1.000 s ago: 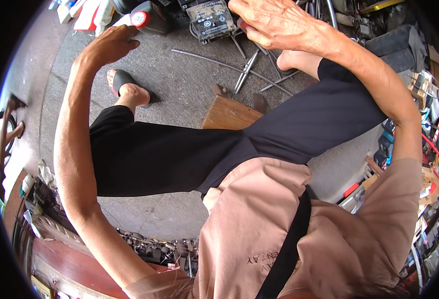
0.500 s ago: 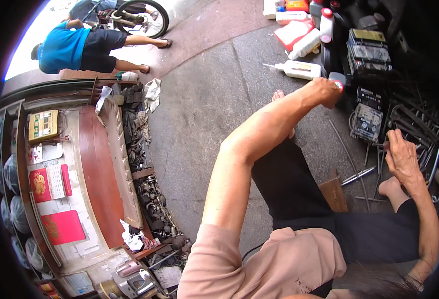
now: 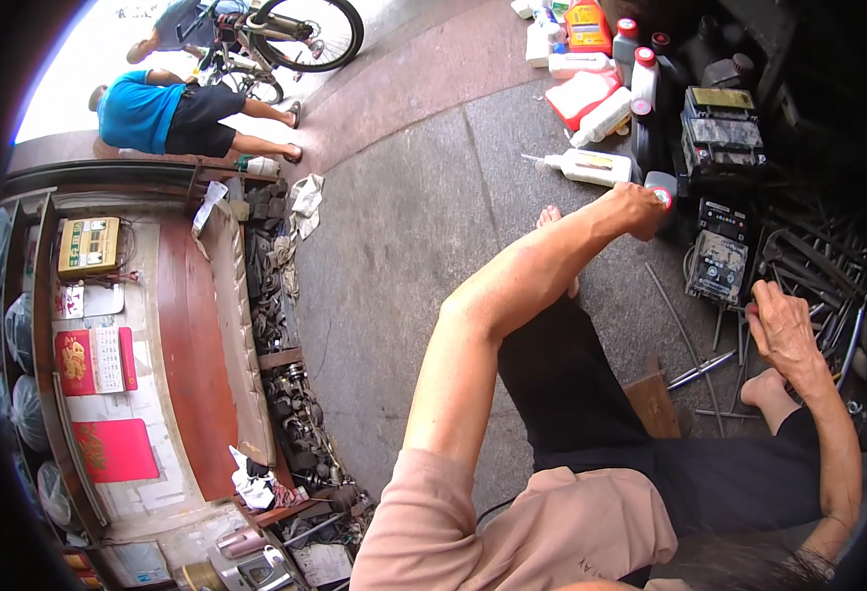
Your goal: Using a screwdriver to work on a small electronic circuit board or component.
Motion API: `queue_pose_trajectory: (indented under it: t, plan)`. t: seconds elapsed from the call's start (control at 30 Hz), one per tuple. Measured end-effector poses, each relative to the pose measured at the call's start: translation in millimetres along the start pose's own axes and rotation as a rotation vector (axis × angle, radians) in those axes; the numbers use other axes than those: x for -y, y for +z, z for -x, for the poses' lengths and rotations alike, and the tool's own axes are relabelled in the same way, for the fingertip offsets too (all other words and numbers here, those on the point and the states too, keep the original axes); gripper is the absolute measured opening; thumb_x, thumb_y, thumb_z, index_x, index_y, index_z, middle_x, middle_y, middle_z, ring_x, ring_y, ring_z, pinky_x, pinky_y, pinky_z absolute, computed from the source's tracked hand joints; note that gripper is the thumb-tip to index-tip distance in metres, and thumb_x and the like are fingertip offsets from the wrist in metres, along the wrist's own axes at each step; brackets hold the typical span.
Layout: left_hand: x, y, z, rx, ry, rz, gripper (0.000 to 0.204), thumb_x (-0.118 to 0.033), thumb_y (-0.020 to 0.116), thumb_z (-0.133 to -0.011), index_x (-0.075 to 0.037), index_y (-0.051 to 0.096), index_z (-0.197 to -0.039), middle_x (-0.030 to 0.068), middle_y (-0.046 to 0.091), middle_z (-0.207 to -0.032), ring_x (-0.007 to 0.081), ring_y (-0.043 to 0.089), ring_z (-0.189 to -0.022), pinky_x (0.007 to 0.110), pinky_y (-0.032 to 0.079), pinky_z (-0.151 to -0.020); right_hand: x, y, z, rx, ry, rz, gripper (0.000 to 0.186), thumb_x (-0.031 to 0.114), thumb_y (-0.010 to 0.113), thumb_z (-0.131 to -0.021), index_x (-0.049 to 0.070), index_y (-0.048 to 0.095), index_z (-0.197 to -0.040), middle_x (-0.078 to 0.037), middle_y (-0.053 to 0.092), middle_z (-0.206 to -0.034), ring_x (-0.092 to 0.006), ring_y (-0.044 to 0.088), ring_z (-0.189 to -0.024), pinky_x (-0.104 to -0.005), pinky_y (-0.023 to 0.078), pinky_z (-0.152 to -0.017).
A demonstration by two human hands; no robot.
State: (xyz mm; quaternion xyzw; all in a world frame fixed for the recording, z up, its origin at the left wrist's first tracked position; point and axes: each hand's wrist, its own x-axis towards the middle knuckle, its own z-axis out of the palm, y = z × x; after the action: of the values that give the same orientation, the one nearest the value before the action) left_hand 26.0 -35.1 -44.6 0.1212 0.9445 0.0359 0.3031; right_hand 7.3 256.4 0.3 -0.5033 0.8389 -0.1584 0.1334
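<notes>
My left hand point(image 3: 640, 209) has its fingers curled beside a grey bottle point(image 3: 662, 183) with a red-and-white cap, overlapping it in view; whatever is under the fingertips is hidden. My right hand point(image 3: 782, 325) is closed, with a small reddish piece at the fingertips that I cannot make out, just below a dusty battery point(image 3: 719, 261). Metal rods point(image 3: 837, 266) lie heaped to its right, with a few loose on the floor near my bare foot point(image 3: 761, 387). A wooden board point(image 3: 655, 404) shows beside my leg.
Several oil bottles point(image 3: 588, 25) and more batteries point(image 3: 721, 133) stand at the upper right. A low cabinet point(image 3: 187, 355) and greasy parts point(image 3: 305, 433) line the left. A person in blue point(image 3: 140, 113) and another point(image 3: 177, 28) are by a bicycle point(image 3: 310, 30) at the upper left.
The view has swung left, bringing the cabinet, people and bicycle into sight, then dipped slightly. My hands remain near the bottle and battery, with little movement.
</notes>
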Motion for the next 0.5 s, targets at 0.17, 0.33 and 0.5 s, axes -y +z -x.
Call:
queue_pose_trajectory:
  t: [0.17, 0.33, 0.5]
  plan:
    - [-0.2, -2.3, -0.5, 0.065, -0.023, -0.042, 0.031, -0.022, 0.058, -0.073, -0.011, 0.064, -0.102, 0.0085, 0.063, -0.105, 0.0228, 0.061, -0.097, 0.035, 0.051, -0.077, -8.1, 7.8, 3.3, 0.053, 0.094, 0.120, 0.018, 0.004, 0.060, -0.072, 0.001, 0.045, -0.082, -0.016, 0.052, -0.076, -0.0349, 0.054, -0.067, -0.0421, 0.042, -0.058]
    - [3.3, 0.9, -0.4, 0.008, 0.010, -0.002, 0.028, -0.023, 0.061, -0.073, -0.004, 0.064, -0.093, 0.0144, 0.065, -0.091, 0.0275, 0.062, -0.089, 0.038, 0.051, -0.073, 5.3, -10.4, -2.8, 0.035, 0.014, -0.022, 0.020, 0.005, 0.059, -0.073, 0.001, 0.044, -0.085, -0.017, 0.052, -0.076, -0.0369, 0.053, -0.067, -0.0428, 0.042, -0.059]
    - [1.9, 0.9, -0.8, 0.010, -0.001, -0.002, 0.028, -0.023, 0.061, -0.073, -0.004, 0.064, -0.093, 0.0145, 0.065, -0.091, 0.0278, 0.063, -0.090, 0.038, 0.051, -0.074, -2.8, 2.7, -0.3, 0.040, 0.058, 0.065, 0.022, 0.003, 0.059, -0.071, 0.001, 0.043, -0.086, -0.017, 0.049, -0.079, -0.0358, 0.054, -0.070, -0.0421, 0.042, -0.058]
